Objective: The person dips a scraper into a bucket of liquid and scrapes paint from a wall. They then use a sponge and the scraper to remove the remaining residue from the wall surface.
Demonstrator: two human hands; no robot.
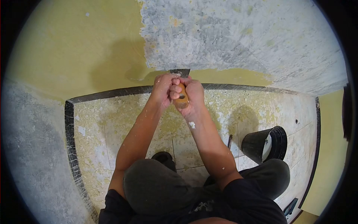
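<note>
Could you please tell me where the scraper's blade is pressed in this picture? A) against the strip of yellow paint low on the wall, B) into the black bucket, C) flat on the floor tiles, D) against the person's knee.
A: both hands, left hand and right hand, hold the scraper with its blade on the yellow paint just above the dark baseboard.

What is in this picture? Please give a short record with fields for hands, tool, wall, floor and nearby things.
left hand: left hand closed around the top of the scraper handle
right hand: right hand closed on the same handle, touching the left hand
tool: scraper, orange handle, metal blade pressed on the wall
wall: wall yellow at left; scraped grey patch at upper right
floor: tiled floor, covered with pale flakes
nearby: black bucket lying on its side, right of the person's knee
</note>
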